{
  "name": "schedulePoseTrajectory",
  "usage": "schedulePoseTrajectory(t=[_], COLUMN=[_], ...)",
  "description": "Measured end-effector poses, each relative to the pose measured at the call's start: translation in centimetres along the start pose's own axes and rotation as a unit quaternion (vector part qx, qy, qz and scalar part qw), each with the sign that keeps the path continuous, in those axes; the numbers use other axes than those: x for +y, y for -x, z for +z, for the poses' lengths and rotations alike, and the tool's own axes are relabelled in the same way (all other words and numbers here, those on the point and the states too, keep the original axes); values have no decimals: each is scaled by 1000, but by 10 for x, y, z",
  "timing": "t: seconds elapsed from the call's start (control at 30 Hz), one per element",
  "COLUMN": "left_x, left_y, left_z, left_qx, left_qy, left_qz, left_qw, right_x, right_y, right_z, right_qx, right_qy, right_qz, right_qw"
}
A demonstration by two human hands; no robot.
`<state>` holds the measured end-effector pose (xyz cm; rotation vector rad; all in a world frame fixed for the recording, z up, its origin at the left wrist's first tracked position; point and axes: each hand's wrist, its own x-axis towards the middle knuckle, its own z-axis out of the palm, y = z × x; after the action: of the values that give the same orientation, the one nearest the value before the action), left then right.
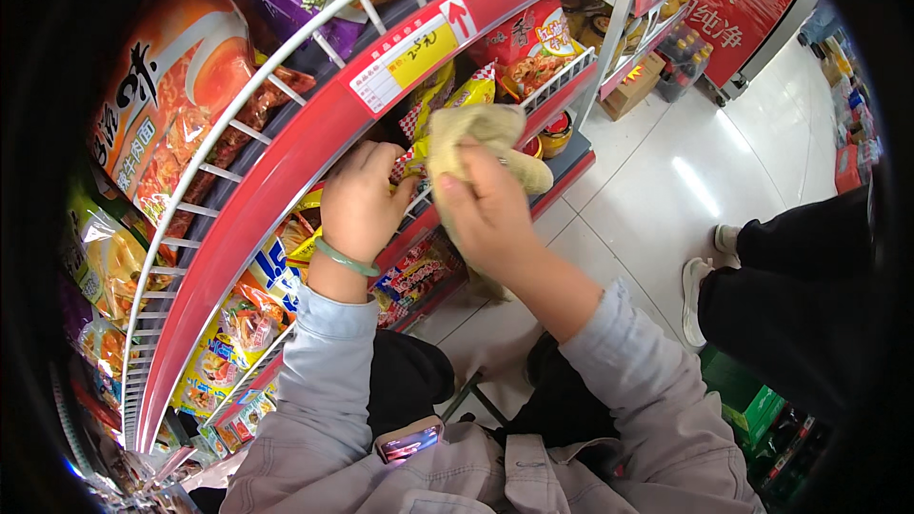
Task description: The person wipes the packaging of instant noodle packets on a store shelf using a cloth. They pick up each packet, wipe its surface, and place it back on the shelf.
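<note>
My right hand (489, 207) grips a pale yellow cloth (471, 128), bunched up in front of the lower shelf. My left hand (364, 200), with a green bangle on its wrist, reaches in below the red price rail (300, 135). Its fingers are at a yellow snack packet (410, 163) with a red-and-white checked edge; whether they grip it is hidden. Another yellow packet (475, 89) lies just behind the cloth. Large instant noodle packs (178, 93) fill the upper shelf behind a white wire guard (246, 82). A red noodle pack (532, 43) stands at the lower shelf's far end.
Jars (555, 134) stand on the bottom shelf. Beyond are a cardboard box (632, 89), a pack of dark bottles (683, 61) and a red cooler (750, 7). A person in black trousers (778, 300) stands at the right, near a green carton (739, 392). A phone (409, 440) rests at my waist.
</note>
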<state>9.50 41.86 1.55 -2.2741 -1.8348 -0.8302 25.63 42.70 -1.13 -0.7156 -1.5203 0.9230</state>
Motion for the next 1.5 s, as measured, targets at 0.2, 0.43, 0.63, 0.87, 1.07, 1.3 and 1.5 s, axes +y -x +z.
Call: schedulePoseTrajectory(t=[0.2, 0.43, 0.63, 0.87, 1.07, 1.3, 1.5], left_x=[-2, -4, -3, -8, -27, -14, -14], left_y=[2, 1, -14, -26, -26, -21, -22], left_z=[5, 2, 1, 14, 28, 14, 5], left_qx=[19, -2, -18, 24, 60, 37, -51], left_qy=[-42, -7, 54, 16, -19, 64, 169], left_qz=[0, -14, -48, -140, -117, -49, 6], left_qw=[999, 1000, 997, 990, 991, 996, 984], right_x=[47, 55, 52, 54, 47, 35, 28], right_y=[-17, -37, -31, -19, -14, -23, -27], right_z=[-1, -31, -15, -10, -12, -16, 4], right_qx=[-58, 45, -34, -90, -67, 84, -95], right_qy=[241, 201, 164, 169, 175, 45, 160], right_qz=[-8, -47, -78, -30, -18, -4, -57], right_qw=[969, 977, 983, 981, 982, 995, 981])
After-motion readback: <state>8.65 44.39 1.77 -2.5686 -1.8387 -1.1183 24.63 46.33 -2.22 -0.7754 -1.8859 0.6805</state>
